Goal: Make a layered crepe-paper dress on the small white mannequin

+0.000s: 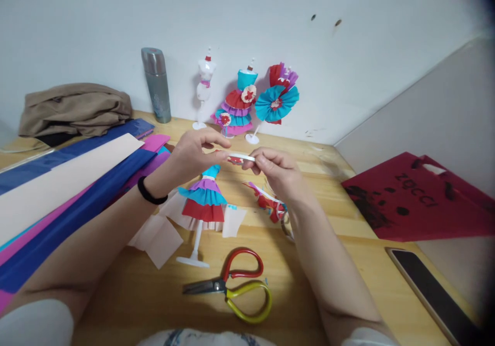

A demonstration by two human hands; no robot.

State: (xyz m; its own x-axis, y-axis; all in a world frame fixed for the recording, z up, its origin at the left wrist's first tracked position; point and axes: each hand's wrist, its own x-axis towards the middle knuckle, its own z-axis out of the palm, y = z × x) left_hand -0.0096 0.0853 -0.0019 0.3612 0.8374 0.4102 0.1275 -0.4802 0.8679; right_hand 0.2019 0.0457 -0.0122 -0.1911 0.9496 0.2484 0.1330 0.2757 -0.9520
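Note:
My right hand pinches a thin strip with a white edge and red and cream shapes on its underside, held nearly edge-on above the table. My left hand is open at the strip's other end, its thumb close against it and its fingers apart. Just below stands a small mannequin on a white stand, wearing a tiered paper dress in turquoise, purple and red. Nearer me lie scissors with one red and one yellow handle, blades pointing left.
Three mannequins stand by the wall: one bare, one in a ruffled dress, one with a turquoise fan. Crepe paper, brown cloth and a flask are left. Scraps, a red bag and a phone lie right.

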